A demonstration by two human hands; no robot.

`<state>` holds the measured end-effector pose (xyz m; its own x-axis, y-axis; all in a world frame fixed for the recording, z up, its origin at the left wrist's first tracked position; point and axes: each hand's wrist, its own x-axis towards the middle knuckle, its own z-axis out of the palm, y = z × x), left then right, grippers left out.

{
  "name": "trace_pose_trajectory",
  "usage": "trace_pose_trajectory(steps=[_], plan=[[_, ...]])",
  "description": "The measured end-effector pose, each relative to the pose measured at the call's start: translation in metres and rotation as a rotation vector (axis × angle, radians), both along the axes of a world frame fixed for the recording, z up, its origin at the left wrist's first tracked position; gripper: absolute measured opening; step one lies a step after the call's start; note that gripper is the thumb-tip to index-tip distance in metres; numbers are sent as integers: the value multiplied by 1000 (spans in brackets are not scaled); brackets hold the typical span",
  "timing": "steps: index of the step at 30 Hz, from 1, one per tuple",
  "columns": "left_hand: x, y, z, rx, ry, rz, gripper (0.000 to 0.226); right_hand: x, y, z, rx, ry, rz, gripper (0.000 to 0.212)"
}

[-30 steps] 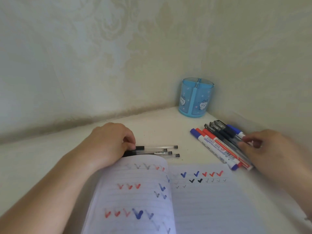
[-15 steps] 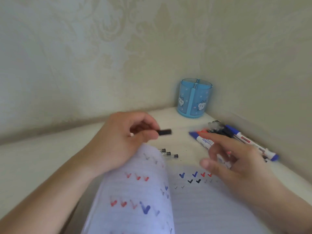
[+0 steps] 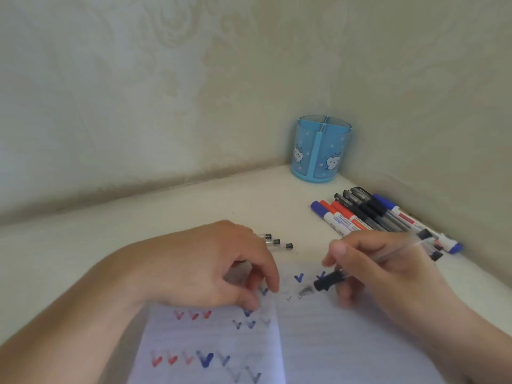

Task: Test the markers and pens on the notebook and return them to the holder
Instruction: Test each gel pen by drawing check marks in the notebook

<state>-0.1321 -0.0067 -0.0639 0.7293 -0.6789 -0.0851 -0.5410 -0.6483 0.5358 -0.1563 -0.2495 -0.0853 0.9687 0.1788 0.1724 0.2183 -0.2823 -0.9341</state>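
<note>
The right hand (image 3: 388, 275) came in from the lower right with fingers curled around a clear-barrelled gel pen (image 3: 349, 275), the black grip section and metal tip angled down and left so the point sat at or just above the right page of the open notebook (image 3: 332, 342), beside small grey ticks; whether tip and paper touched could not be told through the blur. The left hand (image 3: 210, 270) lay palm down across the top of the left page, fingers bent and loosely drawn together, pressing the paper; if it held anything, that could not be seen. The notebook was thin lined paper, its left page humped, marked with red, blue and grey check marks. Just beyond the left hand, three clear pens with black end plugs (image 3: 277, 241) lay side by side on the smooth cream desk (image 3: 138, 217). To the right, a row of markers and pens (image 3: 382, 217), red-, blue- and black-capped, lay near the wall. The holder (image 3: 318, 151), a translucent blue plastic cylinder with dividers and cartoon cats, stood in the corner against embossed wallpaper (image 3: 166, 79).
</note>
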Motion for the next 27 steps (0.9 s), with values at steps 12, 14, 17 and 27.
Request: trace_pose_trajectory(steps=[12, 14, 17, 27], plan=[[-1, -18, -20, -4, -173, -29, 34, 4, 3, -5, -180, -73, -136, 35], [-1, -19, -20, -9, -180, -30, 32, 6, 0, -7, -192, -61, -130, 33], [1, -18, -22, -46, -175, -34, 31, 8, -2, -8, -186, -31, -158, 35], [11, -19, -40, -376, -273, -13, 23, 12, -1, -6, 58, 15, -52, 62]])
